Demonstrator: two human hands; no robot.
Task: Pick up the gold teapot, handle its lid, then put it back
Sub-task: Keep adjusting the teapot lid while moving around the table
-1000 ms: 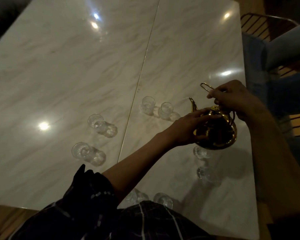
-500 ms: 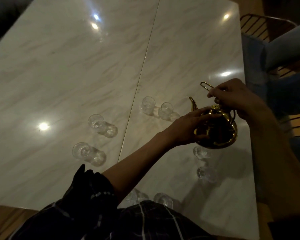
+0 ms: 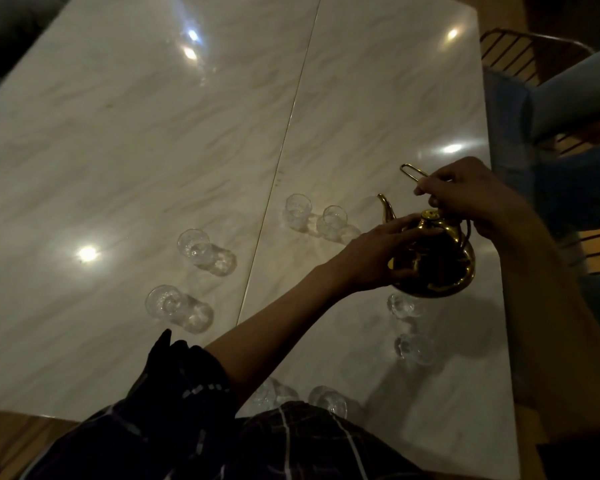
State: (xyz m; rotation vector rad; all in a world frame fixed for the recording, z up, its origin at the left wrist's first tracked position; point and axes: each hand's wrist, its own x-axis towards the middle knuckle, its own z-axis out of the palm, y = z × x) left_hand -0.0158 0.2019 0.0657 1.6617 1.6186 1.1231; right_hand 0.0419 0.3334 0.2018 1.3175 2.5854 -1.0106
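While the gold teapot [image 3: 433,261] hangs above the marble table [image 3: 153,150] toward its four o'clock edge, both hands are on it. Its curved spout [image 3: 386,209] points to eleven o'clock, and the round belly, whether it clears the table cannot be told, sits just above a small clear glass [image 3: 403,304]. The right hand [image 3: 471,199] is closed around the wire handle [image 3: 411,171], whose loop sticks out past the knuckles toward ten o'clock, so the pot hangs from that grip. The left hand [image 3: 378,258] reaches in from eight o'clock and cups the pot's near side, thumb low on the belly and fingers [image 3: 406,225] laid over the shoulder right beside the lid [image 3: 430,216], which sits on the pot with its small knob showing; whether the fingertips actually pinch the lid cannot be told in this dim light. More clear glasses stand around: a pair [image 3: 314,216] at ten o'clock of the pot, two [image 3: 191,242] [image 3: 163,301] left of the table's centre seam [image 3: 278,174], one [image 3: 413,348] at six o'clock of the pot, and others [image 3: 326,400] near the table's front edge, partly hidden by a dark checked sleeve [image 3: 181,386]. Beyond the table's three o'clock edge a metal-framed chair [image 3: 520,53] with blue cloth on it is visible.
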